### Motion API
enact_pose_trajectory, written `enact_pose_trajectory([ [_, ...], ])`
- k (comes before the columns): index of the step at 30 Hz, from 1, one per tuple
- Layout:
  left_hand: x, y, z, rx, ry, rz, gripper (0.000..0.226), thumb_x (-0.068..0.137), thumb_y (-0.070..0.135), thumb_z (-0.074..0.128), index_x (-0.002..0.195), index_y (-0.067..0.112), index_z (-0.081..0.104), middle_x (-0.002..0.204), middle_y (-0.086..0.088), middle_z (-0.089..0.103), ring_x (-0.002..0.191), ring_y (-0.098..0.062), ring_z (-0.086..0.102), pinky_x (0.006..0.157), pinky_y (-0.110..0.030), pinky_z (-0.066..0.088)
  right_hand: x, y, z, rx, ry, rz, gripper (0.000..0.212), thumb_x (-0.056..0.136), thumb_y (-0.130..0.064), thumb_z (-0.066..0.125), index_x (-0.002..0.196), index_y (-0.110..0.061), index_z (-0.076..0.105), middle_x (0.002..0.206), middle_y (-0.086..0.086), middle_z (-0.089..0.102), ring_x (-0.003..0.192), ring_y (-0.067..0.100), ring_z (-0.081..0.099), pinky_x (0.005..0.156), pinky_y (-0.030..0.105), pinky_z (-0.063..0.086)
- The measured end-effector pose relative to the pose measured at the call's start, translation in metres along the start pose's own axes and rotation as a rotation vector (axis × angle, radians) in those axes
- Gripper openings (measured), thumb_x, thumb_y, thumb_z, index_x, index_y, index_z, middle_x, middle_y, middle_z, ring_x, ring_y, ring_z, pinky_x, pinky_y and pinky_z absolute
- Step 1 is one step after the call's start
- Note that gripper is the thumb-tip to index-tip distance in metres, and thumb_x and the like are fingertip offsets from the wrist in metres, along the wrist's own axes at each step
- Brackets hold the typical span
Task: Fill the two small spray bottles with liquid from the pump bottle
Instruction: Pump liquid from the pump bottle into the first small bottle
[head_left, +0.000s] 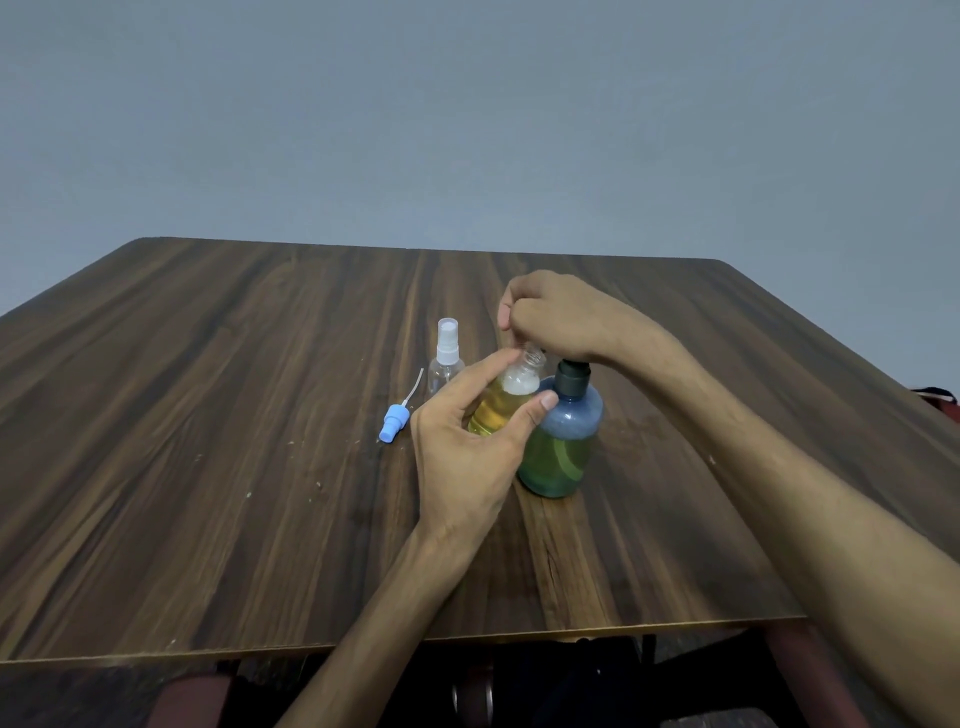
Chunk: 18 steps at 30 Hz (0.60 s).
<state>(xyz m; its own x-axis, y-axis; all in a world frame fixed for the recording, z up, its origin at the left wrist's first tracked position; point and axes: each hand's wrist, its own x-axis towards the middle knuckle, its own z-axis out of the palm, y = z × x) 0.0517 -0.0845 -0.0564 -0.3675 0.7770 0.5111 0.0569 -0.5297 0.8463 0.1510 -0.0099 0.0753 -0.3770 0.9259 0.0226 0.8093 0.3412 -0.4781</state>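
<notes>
A plain room, likely a home: wood-grain table against a bare grey wall.

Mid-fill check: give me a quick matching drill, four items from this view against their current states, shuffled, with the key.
Items:
1. open spray bottle
2. capped spray bottle
3. blue sprayer cap
4. pump bottle

States:
A. lying on the table, tube attached
B. upright, clear, looks empty
C. held by the left hand, yellow liquid inside
D. right hand on its top

Pairs: 1-C, 2-B, 3-A, 4-D
</notes>
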Motion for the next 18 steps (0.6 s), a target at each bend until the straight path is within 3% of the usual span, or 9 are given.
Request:
enact_pose_trajectory([
  [6, 0.0017, 0.0003, 0.001, -0.004, 0.009, -0.001, 0.045, 0.078, 0.007, 0.092, 0.119, 0.02, 0.078, 0.111, 0.004, 0.081, 0.107, -0.013, 0.076, 0.096, -0.032, 0.061, 0.0013, -0.0003, 0.0038, -0.016, -0.014, 0.022, 0.03, 0.09, -0.015, 0.045, 0.105, -0.007, 0.069, 0.1, 0.011, 0.074, 0.083, 0.023, 0.061, 0.075, 0.037, 0.049],
  [10, 0.0016, -0.0002, 0.0004, 0.002, -0.002, 0.007, 0.044, 0.08, 0.008, 0.092, 0.122, 0.011, 0.078, 0.114, 0.003, 0.081, 0.11, -0.016, 0.076, 0.097, -0.037, 0.062, 0.0002, -0.0014, -0.0014, 0.039, 0.029, -0.002, 0.027, 0.091, -0.011, 0.042, 0.101, -0.014, 0.067, 0.091, 0.0, 0.077, 0.086, 0.017, 0.065, 0.071, 0.035, 0.047],
  [13, 0.0016, 0.0008, 0.0009, 0.006, 0.009, 0.007, 0.044, 0.079, 0.007, 0.092, 0.12, 0.013, 0.079, 0.112, 0.003, 0.081, 0.107, -0.013, 0.076, 0.095, -0.03, 0.061, -0.0007, -0.0015, 0.0017, 0.001, 0.006, 0.026, 0.029, 0.091, -0.013, 0.042, 0.102, -0.01, 0.069, 0.099, 0.007, 0.076, 0.09, 0.026, 0.066, 0.083, 0.044, 0.054],
  [16, 0.0006, 0.0027, 0.0005, 0.009, 0.005, 0.011, 0.044, 0.078, 0.006, 0.092, 0.119, 0.015, 0.078, 0.112, 0.005, 0.08, 0.107, -0.01, 0.076, 0.094, -0.025, 0.06, -0.0009, -0.0028, -0.0002, 0.009, 0.003, 0.01, 0.027, 0.09, -0.012, 0.043, 0.103, -0.012, 0.067, 0.095, 0.003, 0.077, 0.083, 0.019, 0.061, 0.072, 0.036, 0.048],
  [18, 0.0004, 0.0025, 0.0007, -0.008, -0.002, 0.013, 0.043, 0.079, 0.005, 0.092, 0.12, 0.012, 0.079, 0.113, 0.003, 0.081, 0.109, -0.012, 0.076, 0.095, -0.028, 0.06, -0.0022, -0.0037, -0.0025, 0.024, 0.013, 0.009, 0.027, 0.091, -0.011, 0.043, 0.103, -0.012, 0.067, 0.091, 0.0, 0.077, 0.089, 0.018, 0.065, 0.072, 0.034, 0.049],
])
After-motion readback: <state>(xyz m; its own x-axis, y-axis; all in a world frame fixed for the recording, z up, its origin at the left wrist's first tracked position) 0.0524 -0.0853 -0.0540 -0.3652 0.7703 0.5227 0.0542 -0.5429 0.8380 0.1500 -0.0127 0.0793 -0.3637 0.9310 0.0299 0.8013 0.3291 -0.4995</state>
